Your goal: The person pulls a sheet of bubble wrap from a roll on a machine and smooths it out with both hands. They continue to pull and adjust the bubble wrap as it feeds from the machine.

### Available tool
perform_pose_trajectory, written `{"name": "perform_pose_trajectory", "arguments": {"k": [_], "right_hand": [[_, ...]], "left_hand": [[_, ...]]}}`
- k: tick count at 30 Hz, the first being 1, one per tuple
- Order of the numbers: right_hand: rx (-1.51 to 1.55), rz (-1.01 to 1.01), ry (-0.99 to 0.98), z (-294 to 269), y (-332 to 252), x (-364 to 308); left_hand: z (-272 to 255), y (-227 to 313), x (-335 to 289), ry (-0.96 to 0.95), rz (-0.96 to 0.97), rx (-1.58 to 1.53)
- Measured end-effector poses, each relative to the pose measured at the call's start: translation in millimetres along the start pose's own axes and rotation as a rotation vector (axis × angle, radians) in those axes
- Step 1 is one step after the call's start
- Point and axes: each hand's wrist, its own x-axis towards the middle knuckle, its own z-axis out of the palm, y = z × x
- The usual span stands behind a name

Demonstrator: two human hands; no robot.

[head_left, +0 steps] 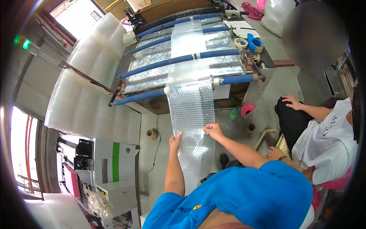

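A long strip of clear bubble wrap [187,107] runs from the roller machine down toward my body, its lower part hanging in front of me. With the thumb laid over its left edge, my left hand [175,140] grips the strip, the other fingers mostly hidden behind it. Slightly higher and to the right, my right hand [213,130] pinches the film near its right edge between thumb and fingertips. A lengthwise overlap shows down the strip. Above my hands it passes over the front blue roller [141,97] of the machine.
Tall rolls of bubble wrap [85,72] stand at the left, above a white machine [126,162]. A seated co-worker [320,141] is close on my right. Tape rolls [241,42] lie on the machine's right side. A green bottle [233,113] and pink-lined bin [248,110] stand below.
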Motion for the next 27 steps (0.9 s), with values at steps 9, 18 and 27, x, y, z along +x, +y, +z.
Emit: {"name": "perform_pose_trajectory", "arguments": {"k": [9, 18, 27], "right_hand": [[0.048, 0.058, -0.101, 7.0, 10.8, -42.1], [0.079, 0.005, -0.194, 26.4, 33.1, -147.1], [0.265, 0.225, -0.267, 14.8, 13.8, -238.3]], "left_hand": [[14.1, -66.4, -37.4, 0.014, -0.041, -0.096], [-20.2, -89.7, -123.0, 0.017, 0.092, -0.086], [-43.6, -115.8, -188.0, 0.055, 0.253, -0.046]]}}
